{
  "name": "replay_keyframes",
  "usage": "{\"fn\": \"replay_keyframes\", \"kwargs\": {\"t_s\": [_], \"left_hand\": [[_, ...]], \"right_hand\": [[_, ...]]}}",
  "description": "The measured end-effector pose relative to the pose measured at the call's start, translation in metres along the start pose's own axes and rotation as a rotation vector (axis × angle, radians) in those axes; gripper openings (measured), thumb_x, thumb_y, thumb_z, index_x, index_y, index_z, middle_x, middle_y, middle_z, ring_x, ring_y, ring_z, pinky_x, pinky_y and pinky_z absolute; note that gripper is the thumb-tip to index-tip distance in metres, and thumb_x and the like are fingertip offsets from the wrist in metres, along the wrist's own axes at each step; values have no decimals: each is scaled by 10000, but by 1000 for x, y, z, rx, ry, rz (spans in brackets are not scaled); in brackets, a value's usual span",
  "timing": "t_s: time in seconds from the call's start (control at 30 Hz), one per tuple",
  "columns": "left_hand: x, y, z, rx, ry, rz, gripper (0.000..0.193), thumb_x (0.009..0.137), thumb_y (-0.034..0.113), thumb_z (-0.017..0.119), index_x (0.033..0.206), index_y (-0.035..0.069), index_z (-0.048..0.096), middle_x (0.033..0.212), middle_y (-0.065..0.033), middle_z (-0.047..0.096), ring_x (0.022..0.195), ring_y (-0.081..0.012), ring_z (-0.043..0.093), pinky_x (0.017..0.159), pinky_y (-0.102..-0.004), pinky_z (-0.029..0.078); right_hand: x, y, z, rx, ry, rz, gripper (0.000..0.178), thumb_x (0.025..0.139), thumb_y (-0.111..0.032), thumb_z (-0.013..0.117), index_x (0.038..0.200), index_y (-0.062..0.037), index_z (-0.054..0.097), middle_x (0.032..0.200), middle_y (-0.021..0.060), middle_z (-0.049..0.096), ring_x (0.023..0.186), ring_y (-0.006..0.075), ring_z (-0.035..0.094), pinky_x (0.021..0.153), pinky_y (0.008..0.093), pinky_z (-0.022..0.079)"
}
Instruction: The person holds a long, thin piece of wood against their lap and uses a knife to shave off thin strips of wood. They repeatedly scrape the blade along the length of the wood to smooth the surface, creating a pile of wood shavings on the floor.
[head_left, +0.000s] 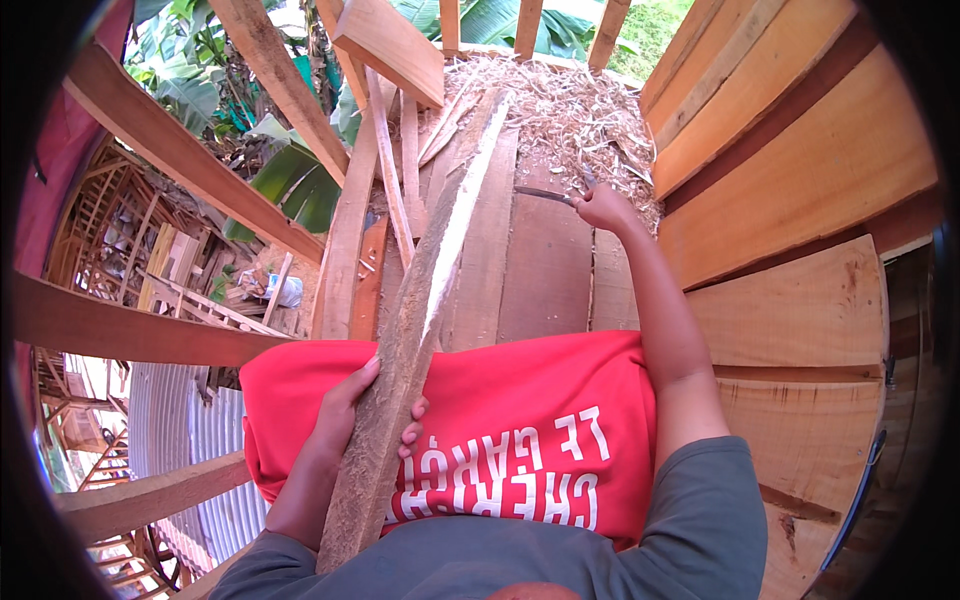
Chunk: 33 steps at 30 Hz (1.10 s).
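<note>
A long rough wooden beam (395, 400) slants from my lap up to the far end of the plank floor. Its bark-brown face borders a bright, pale strip along the right edge. My left hand (365, 410) is wrapped around the beam's near part, thumb on the left and fingertips showing on the right. Out to the right, my right hand (605, 208) is closed on the handle of a knife (545, 193). The thin dark blade points left, apart from the beam; the handle is mostly hidden in my fist. Under the beam, a red cloth (540, 390) with white lettering covers my lap.
Wood shavings (590, 110) are heaped at the far end of the plank floor (545, 270). A board wall (790, 200) closes the right side. Slanted timbers (180, 325) frame the open left side, above a lower area with stacked lumber and corrugated sheeting (180, 420). A wood block (390, 50) juts in.
</note>
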<state>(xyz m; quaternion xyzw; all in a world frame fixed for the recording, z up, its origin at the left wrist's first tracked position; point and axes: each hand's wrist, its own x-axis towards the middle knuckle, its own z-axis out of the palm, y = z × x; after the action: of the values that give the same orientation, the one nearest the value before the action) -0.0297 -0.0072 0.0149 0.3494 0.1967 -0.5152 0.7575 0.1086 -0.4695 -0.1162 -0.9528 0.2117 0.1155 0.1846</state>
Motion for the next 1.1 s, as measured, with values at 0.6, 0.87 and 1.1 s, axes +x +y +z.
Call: {"fn": "replay_keyframes", "kwargs": {"t_s": [0.6,0.87,1.1], "left_hand": [[-1,-1,1,9,25,3,544,1032,486,323,1347,62,454,883,-166,570,677,-271,562,572,-389,482],[0,-1,0,-4,21,-1,541,1033,488,319,1348,69,452,882,-169,569,673,-274,564,569,-390,484],[0,0,2,-3,2,-5,545,1033,493,320,1352,71,452,882,-169,571,675,-272,569,569,-392,489]], "right_hand": [[1,-13,3,-64,13,-9,368,913,-432,626,1064,-125,760,987,163,735,939,330,703,845,431,531],[16,6,15,53,377,161,322,841,-393,730,1069,-169,768,961,107,748,869,265,716,803,410,540],[21,18,25,282,182,-264,280,810,-241,745,1064,-127,765,991,126,739,930,284,706,859,397,543]]}}
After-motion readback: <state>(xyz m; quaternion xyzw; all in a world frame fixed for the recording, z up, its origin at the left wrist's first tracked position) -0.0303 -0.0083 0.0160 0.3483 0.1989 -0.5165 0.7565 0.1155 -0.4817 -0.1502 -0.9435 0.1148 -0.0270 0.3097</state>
